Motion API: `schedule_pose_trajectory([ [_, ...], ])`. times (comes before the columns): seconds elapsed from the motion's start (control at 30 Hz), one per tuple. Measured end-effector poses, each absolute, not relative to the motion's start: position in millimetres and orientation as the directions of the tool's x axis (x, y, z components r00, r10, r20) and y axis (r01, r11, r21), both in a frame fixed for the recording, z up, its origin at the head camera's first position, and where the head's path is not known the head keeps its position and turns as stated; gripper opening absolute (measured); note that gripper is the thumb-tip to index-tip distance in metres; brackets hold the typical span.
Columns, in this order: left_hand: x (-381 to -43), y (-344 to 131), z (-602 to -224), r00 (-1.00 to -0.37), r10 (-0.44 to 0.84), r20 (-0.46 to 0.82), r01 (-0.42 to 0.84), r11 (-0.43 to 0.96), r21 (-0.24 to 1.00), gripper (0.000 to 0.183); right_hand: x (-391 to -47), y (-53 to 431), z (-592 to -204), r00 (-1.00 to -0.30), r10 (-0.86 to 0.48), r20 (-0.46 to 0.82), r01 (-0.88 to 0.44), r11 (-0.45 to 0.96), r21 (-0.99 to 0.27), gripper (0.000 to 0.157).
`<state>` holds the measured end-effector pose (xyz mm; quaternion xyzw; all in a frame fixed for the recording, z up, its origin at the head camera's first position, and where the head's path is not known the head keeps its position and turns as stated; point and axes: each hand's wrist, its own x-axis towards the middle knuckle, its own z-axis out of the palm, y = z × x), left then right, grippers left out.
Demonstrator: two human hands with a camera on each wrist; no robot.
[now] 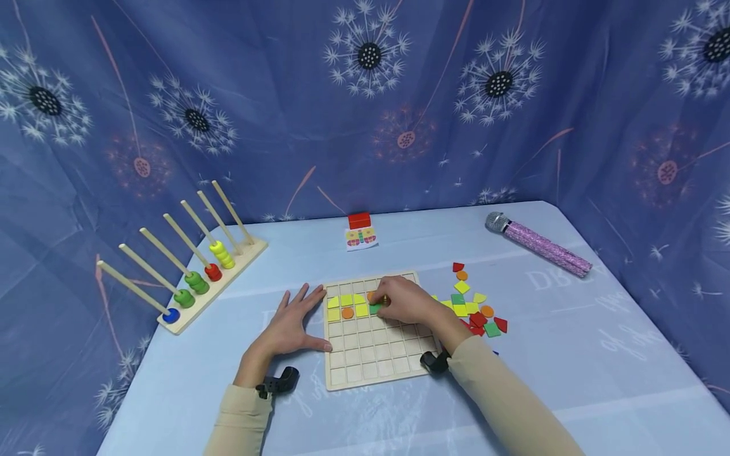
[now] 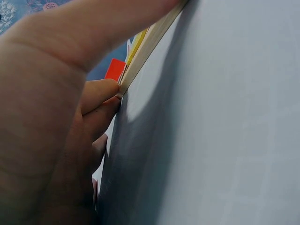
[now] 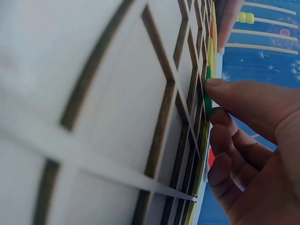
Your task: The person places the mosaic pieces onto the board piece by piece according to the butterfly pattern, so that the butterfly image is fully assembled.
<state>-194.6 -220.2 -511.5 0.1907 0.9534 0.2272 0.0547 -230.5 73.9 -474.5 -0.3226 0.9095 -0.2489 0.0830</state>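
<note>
Light was bright, soft shadow (image 2: pixel 145 145) lay beside left hand (image 2: pixel 51 117), wooden grid board (image 3: pixel 117 112) beside right hand (image 3: pixel 262 183) blurred at close range

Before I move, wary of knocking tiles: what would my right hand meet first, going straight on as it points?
Your right hand would probably meet the nearest orange tile, then yellow tiles; its height is unclear.

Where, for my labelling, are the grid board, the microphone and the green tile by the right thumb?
Grid board (image 1: pixel 371 353): head view, bare lower half.
Microphone (image 1: pixel 544 247): head view, pink handle.
Green tile (image 3: pixel 208 101): right wrist view, exposed edge.
</note>
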Motion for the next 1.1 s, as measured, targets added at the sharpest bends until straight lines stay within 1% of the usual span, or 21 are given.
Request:
schedule_pose_trajectory([
  [0.2,-194.7,-221.7,-511.6,-0.922,0.387,-0.018,0.337,0.823,0.457,0.127,-231.1,72.9,-474.9,-0.782,-0.623,0.012,-0.547,0.677,-0.493,0.021],
  [0.43,-194.2,-221.3,-510.3,-0.923,0.383,-0.024,0.331,0.825,0.458,0.128,-234.3,85.3,-469.9,-0.808,-0.589,-0.014,-0.488,0.682,-0.545,0.022],
  [0.7,-193.1,-220.8,-506.3,-0.921,0.389,-0.028,0.333,0.821,0.464,0.127,-239.4,121.0,-459.9,-0.856,-0.517,-0.030,-0.390,0.682,-0.619,0.022],
  [0.93,-192.8,-220.2,-505.8,-0.922,0.387,-0.026,0.331,0.820,0.467,0.127,-241.6,155.8,-456.1,-0.894,-0.448,-0.020,-0.331,0.688,-0.646,0.020],
  [1.1,-192.8,-219.7,-506.8,-0.922,0.387,-0.024,0.334,0.822,0.462,0.127,-245.2,182.3,-459.8,-0.921,-0.389,-0.014,-0.283,0.694,-0.662,0.021],
])
